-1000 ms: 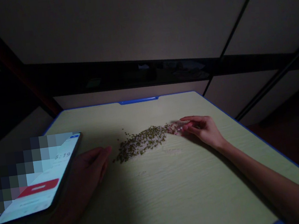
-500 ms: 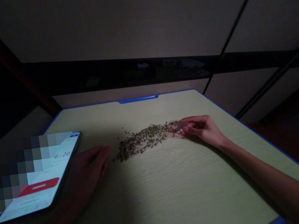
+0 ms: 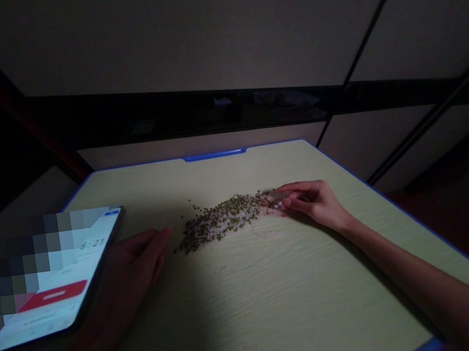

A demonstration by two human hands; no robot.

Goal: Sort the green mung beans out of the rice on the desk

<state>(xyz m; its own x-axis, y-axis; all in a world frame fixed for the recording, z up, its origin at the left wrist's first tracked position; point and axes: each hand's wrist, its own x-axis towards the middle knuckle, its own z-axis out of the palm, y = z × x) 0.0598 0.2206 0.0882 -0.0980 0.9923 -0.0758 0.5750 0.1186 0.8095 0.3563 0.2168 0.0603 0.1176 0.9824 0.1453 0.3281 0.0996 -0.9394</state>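
A long heap of small green beans mixed with pale, rice-like grains (image 3: pixel 218 221) lies across the middle of the table. At its right end, my right hand (image 3: pixel 313 202) pinches a thin, see-through piece of plastic (image 3: pixel 269 202) with a pinkish tint; its exact kind is unclear. Some pale grains show near those fingertips. My left hand (image 3: pixel 137 260) rests at the left of the heap, apart from it. Its fingers are bent and pressed together, and nothing shows in them; the palm side is hidden.
A lit phone (image 3: pixel 71 266) leans beside my left forearm, its left part blurred out by blocks. The pale wooden table (image 3: pixel 277 302) has a blue rim and a blue handle piece (image 3: pixel 214 155) at the far edge. Behind stand cabinet panels (image 3: pixel 181 33).
The view shifts slightly, moving everything a little left in the picture. The digits on the phone change. Both hands keep nearly the same pose, and the heap looks the same.
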